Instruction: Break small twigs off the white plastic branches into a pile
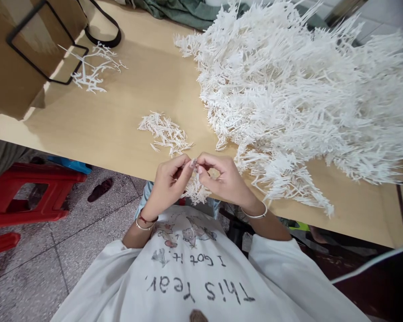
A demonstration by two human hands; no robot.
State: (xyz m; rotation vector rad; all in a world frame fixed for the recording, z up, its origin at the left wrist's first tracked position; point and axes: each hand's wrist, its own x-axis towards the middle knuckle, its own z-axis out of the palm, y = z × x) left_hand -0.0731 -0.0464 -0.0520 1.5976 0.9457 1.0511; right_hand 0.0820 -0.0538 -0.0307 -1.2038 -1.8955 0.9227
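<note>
My left hand (171, 177) and my right hand (223, 176) meet at the table's front edge, thumbs and forefingers pinched together. Between them they hold a white branched plastic sprig (197, 190), whose spiky end hangs below the fingers. Exactly where each fingertip grips it is hidden. Just beyond the hands lies a small heap of loose white sprigs (164, 133). To the right, a very large pile of the same white branched pieces (298, 89) reaches close to my right wrist.
Bare white branching stems (96, 69) lie at the left, beside a cardboard box (20, 53) and a black wire frame (42, 42). Green cloth (181, 8) lies along the back of the wooden table (147, 89). A red stool (36, 192) stands on the floor at left.
</note>
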